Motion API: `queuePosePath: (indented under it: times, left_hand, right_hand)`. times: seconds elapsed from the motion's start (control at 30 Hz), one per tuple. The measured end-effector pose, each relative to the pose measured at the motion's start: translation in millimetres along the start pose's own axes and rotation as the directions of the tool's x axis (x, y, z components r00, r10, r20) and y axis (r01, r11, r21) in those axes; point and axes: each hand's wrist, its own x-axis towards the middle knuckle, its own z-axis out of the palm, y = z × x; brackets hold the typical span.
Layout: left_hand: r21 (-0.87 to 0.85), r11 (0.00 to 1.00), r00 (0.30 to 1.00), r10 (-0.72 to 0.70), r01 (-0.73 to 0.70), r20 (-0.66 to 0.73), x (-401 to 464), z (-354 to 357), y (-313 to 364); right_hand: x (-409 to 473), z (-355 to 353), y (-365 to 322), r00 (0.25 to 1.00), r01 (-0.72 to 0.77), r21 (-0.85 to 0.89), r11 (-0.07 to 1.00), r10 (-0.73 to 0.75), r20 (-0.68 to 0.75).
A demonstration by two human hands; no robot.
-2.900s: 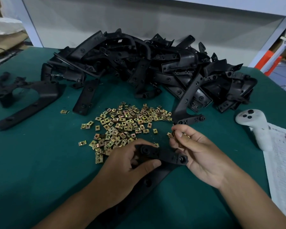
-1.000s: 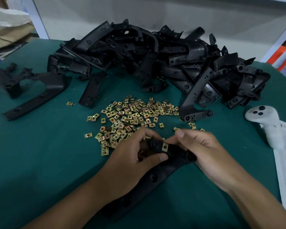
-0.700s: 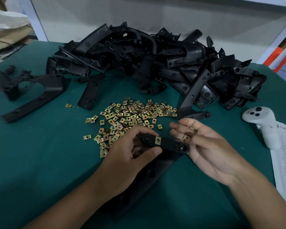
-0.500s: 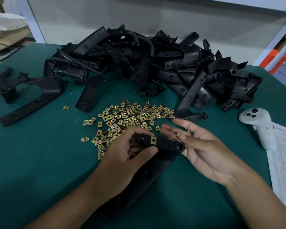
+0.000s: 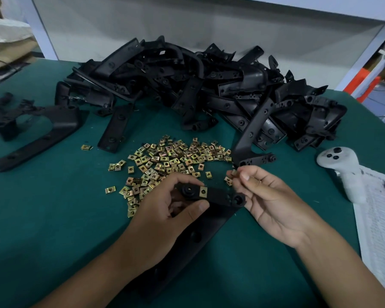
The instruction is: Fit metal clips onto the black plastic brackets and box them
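Note:
My left hand grips the short arm of a black plastic bracket low on the green table. A brass-coloured metal clip sits fitted on that arm. The bracket's long leg runs down under my left wrist. My right hand is just right of the bracket's end, its thumb and fingertips pinching a small metal clip. Many loose clips lie scattered beyond my hands. Behind them rises a big pile of black brackets.
A lone bracket leans out of the pile just above my right hand. Two more black parts lie at the far left. A white controller and a printed sheet lie at the right edge.
A clip has been fitted onto the held bracket's arm. My right hand then opened, drew back to the right and curled its fingers onto another clip. The left hand kept its grip.

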Motion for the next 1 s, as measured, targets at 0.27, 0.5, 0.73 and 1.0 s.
queuePosePath:
  times: [0.27,0.5,0.73,1.0]
  left_hand:
    - [0.021,1.000,1.000,0.003,-0.004,0.002,-0.1,-0.5,0.2]
    - [0.038,0.999,1.000,0.021,-0.021,0.011,-0.3,-1.1,-2.3]
    - [0.079,0.996,0.999,0.041,-0.043,0.024,0.1,-1.9,-3.5]
    - [0.141,0.987,0.997,0.080,-0.081,0.010,0.0,-1.3,-4.4]
  right_hand:
    - [-1.8,2.0,-1.6,1.000,-0.013,0.010,1.000,0.013,0.023]
    - [-1.7,2.6,0.1,0.998,-0.011,0.004,1.000,0.011,0.066]
    - [-3.5,4.7,0.5,0.997,0.027,-0.084,0.996,-0.021,0.068]
    - [-5.7,3.0,0.1,0.991,0.068,-0.135,0.989,-0.052,0.121]
